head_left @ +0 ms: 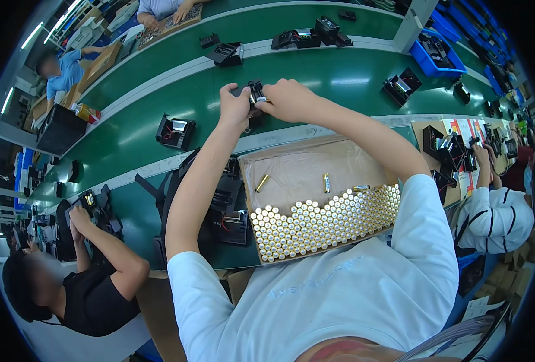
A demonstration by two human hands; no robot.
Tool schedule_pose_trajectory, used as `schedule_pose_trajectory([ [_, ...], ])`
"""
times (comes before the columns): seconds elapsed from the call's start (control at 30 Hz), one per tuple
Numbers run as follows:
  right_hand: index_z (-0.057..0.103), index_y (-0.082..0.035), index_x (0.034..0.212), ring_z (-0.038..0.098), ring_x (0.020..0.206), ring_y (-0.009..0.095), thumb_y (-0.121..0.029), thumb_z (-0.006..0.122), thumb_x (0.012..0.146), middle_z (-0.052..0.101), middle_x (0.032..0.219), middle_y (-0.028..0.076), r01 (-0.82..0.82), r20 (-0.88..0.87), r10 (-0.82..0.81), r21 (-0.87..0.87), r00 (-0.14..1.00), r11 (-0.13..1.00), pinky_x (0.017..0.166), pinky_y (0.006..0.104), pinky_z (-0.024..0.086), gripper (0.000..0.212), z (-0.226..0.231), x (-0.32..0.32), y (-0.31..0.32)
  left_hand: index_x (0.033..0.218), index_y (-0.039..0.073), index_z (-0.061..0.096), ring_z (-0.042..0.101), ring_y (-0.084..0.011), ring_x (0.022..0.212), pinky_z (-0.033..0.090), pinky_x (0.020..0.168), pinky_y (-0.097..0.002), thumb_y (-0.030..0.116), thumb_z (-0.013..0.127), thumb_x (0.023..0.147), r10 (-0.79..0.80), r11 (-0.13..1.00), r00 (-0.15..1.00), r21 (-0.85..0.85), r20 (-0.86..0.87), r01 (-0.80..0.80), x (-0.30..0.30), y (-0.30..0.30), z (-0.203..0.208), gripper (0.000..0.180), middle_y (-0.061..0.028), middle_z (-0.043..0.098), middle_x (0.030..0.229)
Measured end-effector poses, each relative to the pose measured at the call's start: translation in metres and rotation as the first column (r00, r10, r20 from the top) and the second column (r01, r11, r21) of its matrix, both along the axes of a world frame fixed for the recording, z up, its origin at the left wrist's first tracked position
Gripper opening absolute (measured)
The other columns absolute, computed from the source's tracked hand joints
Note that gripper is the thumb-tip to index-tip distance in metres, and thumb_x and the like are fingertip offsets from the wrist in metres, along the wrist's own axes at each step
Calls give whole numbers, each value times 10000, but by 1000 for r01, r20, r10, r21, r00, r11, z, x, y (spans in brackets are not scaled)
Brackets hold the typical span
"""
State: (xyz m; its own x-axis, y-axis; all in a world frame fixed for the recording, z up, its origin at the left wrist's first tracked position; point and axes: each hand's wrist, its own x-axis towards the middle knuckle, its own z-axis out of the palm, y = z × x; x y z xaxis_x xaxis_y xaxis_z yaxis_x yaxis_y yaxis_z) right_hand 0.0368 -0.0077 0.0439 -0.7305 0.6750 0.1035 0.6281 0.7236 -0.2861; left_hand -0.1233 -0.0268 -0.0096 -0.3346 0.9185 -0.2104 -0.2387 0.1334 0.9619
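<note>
Both arms outstretched, left hand (234, 108) and right hand (288, 99) pinch a black part (255, 92).

Small black device (255, 96) largely concealed between left hand (236, 107) and right hand (288, 99); its form beneath the fingers is indeterminable. Whether a battery sits in it: cannot tell.

Both arms stretched forward, hands meeting.
The left hand (235, 108) and right hand (288, 99) sit close together — fingers curled inward, pinching toward each other — with forearms bare and elbows bent outward.
</note>
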Motion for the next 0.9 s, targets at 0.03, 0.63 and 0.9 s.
schedule_pose_trajectory([
  [0.03,629,36,788,620,564,335,-319,587,922,652,686,175,24,10,-25,39,1000,999,513,367,510,381,-1,-3,-3,1342,19,322,600,-274,903,569,672,-370,132,578,944,2,1000,1000,-1,9,-2,-2,0,0,487,-232,475,1164],
  [0.63,623,-10,819,622,580,323,-309,574,922,667,719,151,-43,-135,53,72,989,996,585,395,509,321,20,-39,40,1344,16,290,521,-376,1101,545,880,-502,18,562,868,10,1000,954,3,299,-12,-19,-13,13,549,-278,407,1253],
  [0.9,648,0,742,631,600,343,-349,538,935,668,702,165,-71,-63,98,341,993,937,619,406,534,414,-5,-70,53,1329,15,294,547,-381,1082,563,860,-475,6,584,847,-71,996,949,70,307,52,-21,-15,16,563,-280,405,1235],
])
